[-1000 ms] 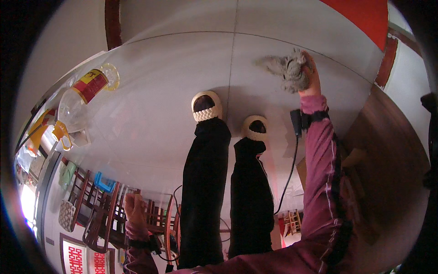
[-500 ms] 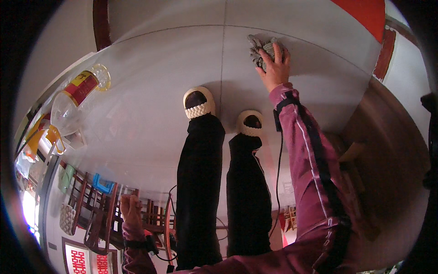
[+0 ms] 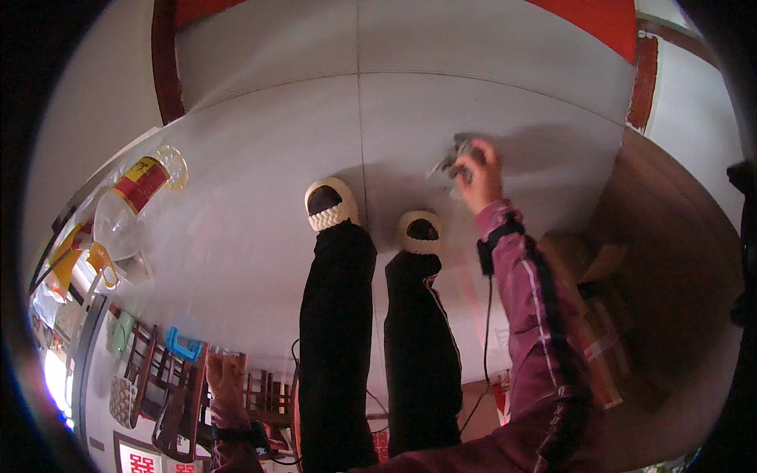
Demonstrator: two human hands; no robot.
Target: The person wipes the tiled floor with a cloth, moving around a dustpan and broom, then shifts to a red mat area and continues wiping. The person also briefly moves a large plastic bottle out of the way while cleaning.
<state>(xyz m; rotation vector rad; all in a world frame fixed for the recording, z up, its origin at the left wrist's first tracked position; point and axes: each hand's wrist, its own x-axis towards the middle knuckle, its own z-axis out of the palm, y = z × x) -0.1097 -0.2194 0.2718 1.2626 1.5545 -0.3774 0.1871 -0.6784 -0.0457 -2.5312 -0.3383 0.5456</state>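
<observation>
My right hand [image 3: 482, 175] is closed around a crumpled grey rag [image 3: 459, 162]. The rag hangs a little below the fingers, and a shadow falls on the pale tiled floor [image 3: 260, 165] to its right. At the lower left, my left hand [image 3: 225, 377] has its fingers curled in, with nothing visible in them. It appears in front of the dark wooden chairs [image 3: 180, 402], though I cannot tell whether it touches them. Both wrists carry dark bands with a cable.
My feet in cream slippers [image 3: 334, 217] stand mid-floor. A large clear plastic bottle [image 3: 118, 225] with a red and yellow label is at the left, beside a yellow plastic item [image 3: 101, 260]. Cardboard [image 3: 603, 264] leans by brown wooden furniture [image 3: 670, 236] at the right. A blue object [image 3: 184, 344] sits near the chairs.
My right hand has drawn the rag back toward me, and the rag looks lifted off the floor and blurred. The whole view has shifted slightly. My left hand stays by the chairs.
</observation>
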